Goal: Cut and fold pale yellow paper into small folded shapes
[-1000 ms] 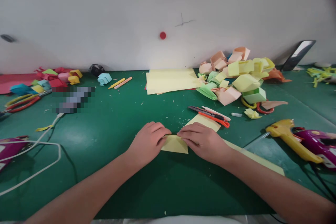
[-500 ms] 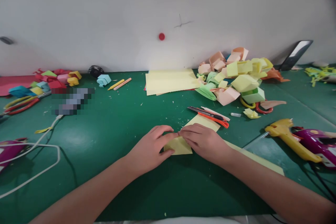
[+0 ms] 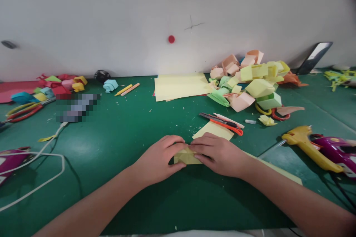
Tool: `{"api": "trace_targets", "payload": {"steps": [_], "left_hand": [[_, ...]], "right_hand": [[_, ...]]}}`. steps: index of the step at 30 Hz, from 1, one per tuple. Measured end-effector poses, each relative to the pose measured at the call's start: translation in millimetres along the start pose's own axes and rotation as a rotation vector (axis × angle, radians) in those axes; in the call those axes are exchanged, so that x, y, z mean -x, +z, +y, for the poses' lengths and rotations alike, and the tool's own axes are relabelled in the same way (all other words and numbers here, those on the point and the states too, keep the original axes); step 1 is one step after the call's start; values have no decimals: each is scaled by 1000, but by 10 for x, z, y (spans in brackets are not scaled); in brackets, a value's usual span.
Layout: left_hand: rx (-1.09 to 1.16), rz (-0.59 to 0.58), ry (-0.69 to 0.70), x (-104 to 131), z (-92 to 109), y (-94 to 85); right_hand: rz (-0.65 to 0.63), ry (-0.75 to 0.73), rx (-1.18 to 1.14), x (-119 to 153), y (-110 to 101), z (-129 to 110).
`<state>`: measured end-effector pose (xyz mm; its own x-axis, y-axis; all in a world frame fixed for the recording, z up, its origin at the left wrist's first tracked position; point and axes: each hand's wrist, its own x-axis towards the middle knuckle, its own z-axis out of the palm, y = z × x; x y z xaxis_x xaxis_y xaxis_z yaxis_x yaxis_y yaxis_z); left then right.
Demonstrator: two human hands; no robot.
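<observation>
A small piece of pale yellow paper [image 3: 185, 158] with a fold in it lies on the green table between my two hands. My left hand [image 3: 160, 159] grips its left side, fingers curved over the far edge and thumb at the near edge. From the right, my right hand [image 3: 219, 153] pinches the same paper, its fingers pressed together along the far edge and its thumb lower down. Those fingers hide part of the paper. Just beyond the right hand, a cutter knife with an orange handle [image 3: 228, 126] rests on another yellow sheet [image 3: 214, 130].
Folded paper pieces [image 3: 258, 88] are heaped at the back right, beside a stack of yellow sheets [image 3: 182, 87]. A yellow and purple glue gun [image 3: 311, 148] lies at right. On the left are scissors [image 3: 26, 112], a white cable [image 3: 62, 163] and more folded paper [image 3: 62, 87].
My right thumb and fingers have shifted slightly over the paper, covering more of its right side. The left hand stays almost in place.
</observation>
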<state>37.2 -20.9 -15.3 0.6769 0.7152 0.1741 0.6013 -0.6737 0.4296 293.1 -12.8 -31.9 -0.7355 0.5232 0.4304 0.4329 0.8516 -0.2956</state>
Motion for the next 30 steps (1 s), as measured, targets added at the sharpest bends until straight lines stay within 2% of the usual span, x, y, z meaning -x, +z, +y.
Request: {"api": "trace_targets", "payload": {"steps": [9,22,30], "left_hand": [[-27,-42,35,-3,21,-7],[-46,-12,43,2,18,18],[-6,-70,105,19,-2,-85]], "right_hand": [[-133,-8,-12,4,-28,-18],[-134,-44,-85,-20,-87,-33],[-142,-68,-77,-26,-102,-40]]}}
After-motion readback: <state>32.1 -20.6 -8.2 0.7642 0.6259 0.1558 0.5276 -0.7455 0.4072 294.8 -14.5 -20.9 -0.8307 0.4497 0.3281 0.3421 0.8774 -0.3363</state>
